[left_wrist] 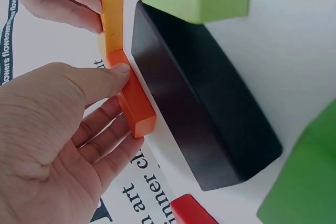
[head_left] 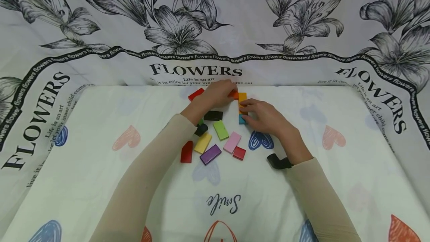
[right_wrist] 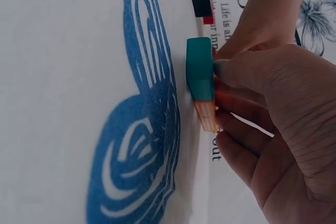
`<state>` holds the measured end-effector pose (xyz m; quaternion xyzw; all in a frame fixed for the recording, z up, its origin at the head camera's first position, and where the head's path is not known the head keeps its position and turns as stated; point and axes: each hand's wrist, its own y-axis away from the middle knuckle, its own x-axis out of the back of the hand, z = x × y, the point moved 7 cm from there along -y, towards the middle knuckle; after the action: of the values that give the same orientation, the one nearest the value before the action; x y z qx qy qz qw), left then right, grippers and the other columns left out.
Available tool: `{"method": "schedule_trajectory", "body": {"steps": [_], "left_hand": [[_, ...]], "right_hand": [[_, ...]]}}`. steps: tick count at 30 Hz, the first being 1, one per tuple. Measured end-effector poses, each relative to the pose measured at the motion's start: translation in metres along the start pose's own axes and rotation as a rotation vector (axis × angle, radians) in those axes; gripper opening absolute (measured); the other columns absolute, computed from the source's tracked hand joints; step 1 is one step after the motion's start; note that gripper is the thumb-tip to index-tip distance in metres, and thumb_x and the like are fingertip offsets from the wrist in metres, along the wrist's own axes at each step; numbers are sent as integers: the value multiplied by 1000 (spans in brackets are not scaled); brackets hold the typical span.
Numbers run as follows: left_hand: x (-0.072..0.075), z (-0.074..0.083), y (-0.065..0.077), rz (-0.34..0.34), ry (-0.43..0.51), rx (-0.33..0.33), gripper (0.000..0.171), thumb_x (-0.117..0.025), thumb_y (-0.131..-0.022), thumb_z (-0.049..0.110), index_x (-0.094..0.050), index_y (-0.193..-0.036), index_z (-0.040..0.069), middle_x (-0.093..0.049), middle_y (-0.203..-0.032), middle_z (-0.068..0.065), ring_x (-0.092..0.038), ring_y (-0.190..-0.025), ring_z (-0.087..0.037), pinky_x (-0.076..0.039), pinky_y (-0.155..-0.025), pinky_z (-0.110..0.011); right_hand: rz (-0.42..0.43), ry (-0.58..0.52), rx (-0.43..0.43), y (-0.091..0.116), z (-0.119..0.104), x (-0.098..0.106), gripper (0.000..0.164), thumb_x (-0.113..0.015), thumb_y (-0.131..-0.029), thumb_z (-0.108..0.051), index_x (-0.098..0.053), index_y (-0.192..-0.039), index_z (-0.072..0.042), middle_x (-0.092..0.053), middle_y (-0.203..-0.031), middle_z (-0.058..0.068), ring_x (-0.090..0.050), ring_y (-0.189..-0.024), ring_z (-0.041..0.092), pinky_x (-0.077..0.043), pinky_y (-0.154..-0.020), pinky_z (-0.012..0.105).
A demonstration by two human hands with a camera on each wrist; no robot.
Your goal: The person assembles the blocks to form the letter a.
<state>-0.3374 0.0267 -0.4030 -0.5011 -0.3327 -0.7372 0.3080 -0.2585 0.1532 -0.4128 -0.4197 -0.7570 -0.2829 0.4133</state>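
Observation:
My left hand [head_left: 220, 94] pinches an orange block [left_wrist: 135, 98] between thumb and fingers at the far side of the table. One end of that block meets a yellow-orange block [head_left: 242, 96]. A teal block [head_left: 242, 120] adjoins the yellow-orange one at its near end, so the three form a bent row. From the right, my right hand [head_left: 267, 117] touches this row, its fingers [left_wrist: 79, 11] at the yellow-orange block and its thumb at the teal one. A black block [left_wrist: 205, 98] stands beside the orange block.
Loose blocks lie nearer me: light green [head_left: 220, 130], yellow [head_left: 203, 143], pink [head_left: 232, 142], purple [head_left: 210, 154], and red [head_left: 186, 152]. A small red block [head_left: 239, 153] touches the pink one. Another red block [head_left: 196, 94] lies left of my left hand, and a green block [left_wrist: 304, 182] is partly hidden.

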Motion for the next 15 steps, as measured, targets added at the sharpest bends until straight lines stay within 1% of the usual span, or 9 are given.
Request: {"method": "schedule_trajectory", "body": {"steps": [5, 10, 12, 15], "left_hand": [[0, 0, 1, 13, 18, -2, 34, -67, -105, 23, -68, -136, 10, -67, -129, -9, -60, -113, -25, -53, -108, -37], [0, 0, 0, 35, 11, -22, 33, -65, -106, 20, -68, -136, 9, -68, -129, -9, -61, -113, -26, -53, -107, -38], [0, 0, 1, 35, 0, -26, 35, -63, -106, 21, -66, -139, 8, -68, -133, -9, -62, -117, -26, -53, -110, -38], [1, -3, 5, 30, -6, -6, 43, -63, -107, 25, -61, -147, 9, -64, -142, -10, -61, -126, -27, -50, -116, -40]], "right_hand": [[-2, 9, -2, 0, -1, -1, 41, -71, -102, -26, -70, -139, -8, -61, -153, 10, -54, -146, 34, -44, -123, 53], [6, 12, -5, 0, -1, 1, 40, -70, -102, -25, -71, -138, -8, -61, -153, 10, -54, -147, 34, -44, -124, 52], [6, 9, -5, 0, -1, 0, 40, -70, -102, -25, -71, -138, -8, -62, -153, 11, -54, -147, 34, -44, -124, 52], [3, 12, 1, -1, -2, -1, 40, -70, -102, -25, -70, -138, -8, -62, -153, 11, -54, -146, 34, -45, -123, 51]]}}
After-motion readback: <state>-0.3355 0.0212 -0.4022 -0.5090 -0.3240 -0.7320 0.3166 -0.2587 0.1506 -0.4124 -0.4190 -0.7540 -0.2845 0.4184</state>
